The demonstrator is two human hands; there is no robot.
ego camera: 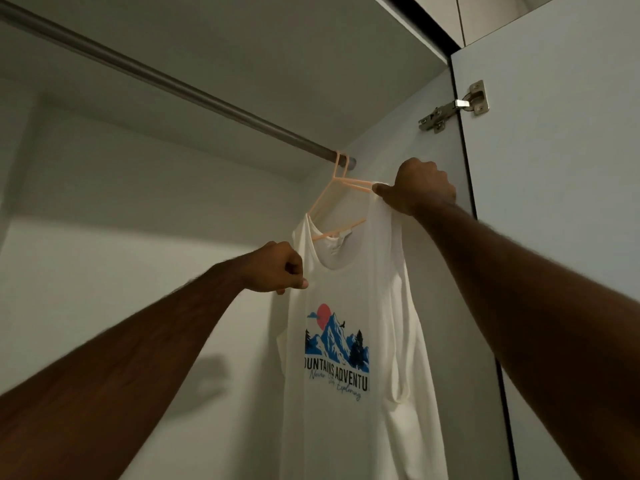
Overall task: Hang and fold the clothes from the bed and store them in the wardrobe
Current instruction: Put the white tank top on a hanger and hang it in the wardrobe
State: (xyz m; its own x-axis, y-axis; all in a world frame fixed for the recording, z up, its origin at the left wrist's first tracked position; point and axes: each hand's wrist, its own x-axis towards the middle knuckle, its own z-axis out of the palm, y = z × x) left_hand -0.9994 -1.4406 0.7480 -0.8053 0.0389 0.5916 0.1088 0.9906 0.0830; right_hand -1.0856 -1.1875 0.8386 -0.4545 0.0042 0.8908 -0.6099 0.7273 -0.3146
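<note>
While you reach up into the wardrobe, this is how things stand:

Garment: your white sleeveless cotton top with the blue mountain print [349, 341] hangs at centre right of the frame, draped on a thin peach plastic hanger [334, 195].
Hanger: its hook is over the far right end of the grey metal wardrobe rail [166, 81], which runs from the upper left down toward the centre. It sits tilted, the right arm higher than the left.
Right hand: your right hand [420, 188], just right of centre, has its fingers [382, 192] curled tight, pinching the top's right shoulder strap where it meets the hanger's arm.
Left hand: your left hand [277, 268], lower and left of the garment, has its fingers closed on the fabric edge at the left armhole.
Surroundings: the white wardrobe door [554, 237] with its metal hinge [453, 107] stands open at the right.
Step in hand: by the look of it, hanging this top and squaring it on the hanger.
Next move: seat both straps evenly, level the hanger, then let go gently so nothing slips off.
</note>
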